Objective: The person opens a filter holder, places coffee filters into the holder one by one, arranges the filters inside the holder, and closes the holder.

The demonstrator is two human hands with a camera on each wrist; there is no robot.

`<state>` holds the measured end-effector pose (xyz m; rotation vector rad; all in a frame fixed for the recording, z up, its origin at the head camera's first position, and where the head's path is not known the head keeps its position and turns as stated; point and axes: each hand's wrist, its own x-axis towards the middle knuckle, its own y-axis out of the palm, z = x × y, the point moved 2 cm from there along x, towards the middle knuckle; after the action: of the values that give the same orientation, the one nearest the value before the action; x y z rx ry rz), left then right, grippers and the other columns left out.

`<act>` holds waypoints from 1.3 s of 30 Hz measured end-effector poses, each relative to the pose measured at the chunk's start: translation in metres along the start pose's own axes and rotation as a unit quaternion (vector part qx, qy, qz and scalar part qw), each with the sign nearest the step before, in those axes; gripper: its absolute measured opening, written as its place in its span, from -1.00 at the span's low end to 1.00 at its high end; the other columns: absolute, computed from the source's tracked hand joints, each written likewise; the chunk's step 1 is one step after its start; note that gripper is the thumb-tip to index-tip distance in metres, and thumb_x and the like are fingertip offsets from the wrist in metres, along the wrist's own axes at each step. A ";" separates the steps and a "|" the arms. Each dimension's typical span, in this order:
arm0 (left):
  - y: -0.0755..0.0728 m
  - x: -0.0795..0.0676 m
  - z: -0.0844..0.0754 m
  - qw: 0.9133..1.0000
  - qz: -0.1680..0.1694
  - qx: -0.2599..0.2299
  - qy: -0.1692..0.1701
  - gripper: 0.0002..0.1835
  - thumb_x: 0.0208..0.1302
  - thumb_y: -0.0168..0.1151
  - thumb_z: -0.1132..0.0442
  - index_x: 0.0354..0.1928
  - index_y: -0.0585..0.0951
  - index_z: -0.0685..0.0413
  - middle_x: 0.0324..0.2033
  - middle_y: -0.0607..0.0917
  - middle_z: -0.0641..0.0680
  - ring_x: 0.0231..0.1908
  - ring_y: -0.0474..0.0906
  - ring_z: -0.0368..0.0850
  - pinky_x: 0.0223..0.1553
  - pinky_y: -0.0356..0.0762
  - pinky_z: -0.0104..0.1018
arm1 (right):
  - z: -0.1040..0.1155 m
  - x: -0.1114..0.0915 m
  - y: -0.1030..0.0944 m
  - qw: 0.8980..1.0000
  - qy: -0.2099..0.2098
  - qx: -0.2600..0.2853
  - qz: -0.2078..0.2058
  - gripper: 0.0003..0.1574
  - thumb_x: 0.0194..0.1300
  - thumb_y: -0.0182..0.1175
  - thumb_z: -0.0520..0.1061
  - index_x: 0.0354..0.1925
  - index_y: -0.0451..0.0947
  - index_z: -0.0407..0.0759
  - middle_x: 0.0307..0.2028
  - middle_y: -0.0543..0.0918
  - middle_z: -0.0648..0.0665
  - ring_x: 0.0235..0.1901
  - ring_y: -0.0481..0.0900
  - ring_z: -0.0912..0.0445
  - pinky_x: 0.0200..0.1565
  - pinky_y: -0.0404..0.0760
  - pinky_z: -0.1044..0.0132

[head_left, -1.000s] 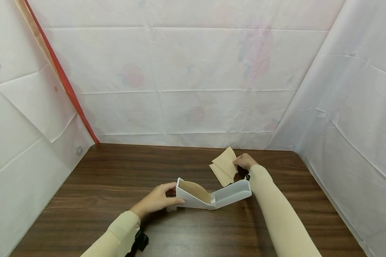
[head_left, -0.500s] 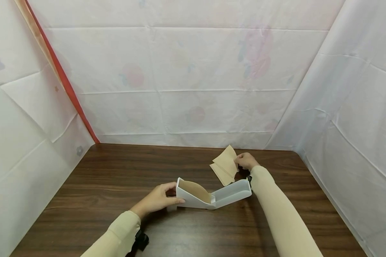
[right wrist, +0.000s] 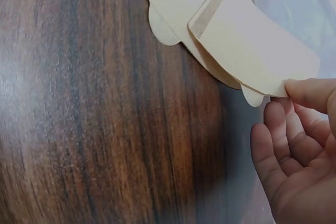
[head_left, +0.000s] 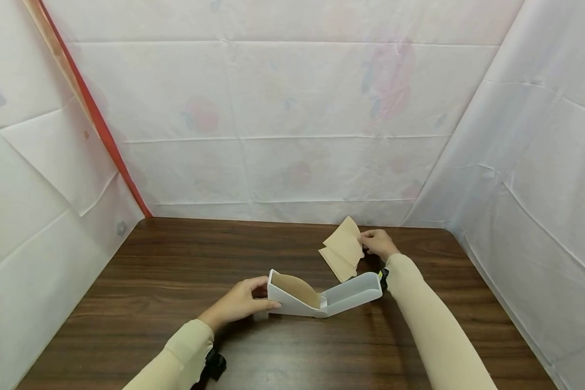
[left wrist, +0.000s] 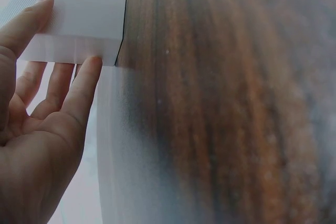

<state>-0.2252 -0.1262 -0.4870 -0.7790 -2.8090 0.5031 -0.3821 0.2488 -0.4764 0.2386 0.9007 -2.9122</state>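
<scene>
A white filter box (head_left: 292,307) lies on the table with its hinged lid (head_left: 353,295) swung out to the right. Brown coffee filters (head_left: 296,288) stand inside it. My left hand (head_left: 239,304) grips the box's left end, thumb on the near side; in the left wrist view the fingers press against the white end wall (left wrist: 79,48). Behind the lid, my right hand (head_left: 380,244) pinches the edge of a tan coffee filter (right wrist: 257,40) between thumb and fingers. That filter overlaps another coffee filter (head_left: 336,265) lying beneath it.
The dark wooden table (head_left: 185,271) ends at a white patterned sheet (head_left: 292,108) hung behind it. More white sheeting (head_left: 541,216) stands along the right side. A red strip (head_left: 97,119) runs down the left corner.
My right hand has moved slightly away and to the right, drawing the upper coffee filter along a little. The left hand and the box have stayed in place.
</scene>
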 end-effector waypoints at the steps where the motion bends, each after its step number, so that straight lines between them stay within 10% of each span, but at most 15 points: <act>1: 0.000 0.000 0.000 1.000 -0.001 0.002 0.000 -0.58 0.23 0.47 0.17 0.10 0.61 0.08 -0.13 0.71 0.00 -0.13 0.65 -0.08 -0.14 0.60 -0.28 | 0.001 0.000 0.000 1.000 -0.002 0.001 0.001 -0.52 0.48 0.11 -0.11 0.15 0.52 -0.48 0.04 0.59 -0.38 -0.04 0.58 -0.16 -0.07 0.63 0.08; 39: -0.001 0.002 0.001 1.000 -0.005 0.010 -0.009 -0.58 0.23 0.48 0.17 0.09 0.61 0.07 -0.14 0.70 -0.01 -0.12 0.64 -0.07 -0.14 0.60 -0.28 | 0.037 -0.029 -0.019 0.995 -0.100 0.025 0.017 -0.63 0.46 0.23 -0.02 0.02 0.60 -0.29 -0.13 0.66 -0.22 -0.19 0.65 -0.04 -0.07 0.65 0.02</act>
<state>-0.2277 -0.1263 -0.4874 -0.7607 -2.8185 0.5384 -0.3601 0.2448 -0.4310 -0.0345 0.7854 -2.8636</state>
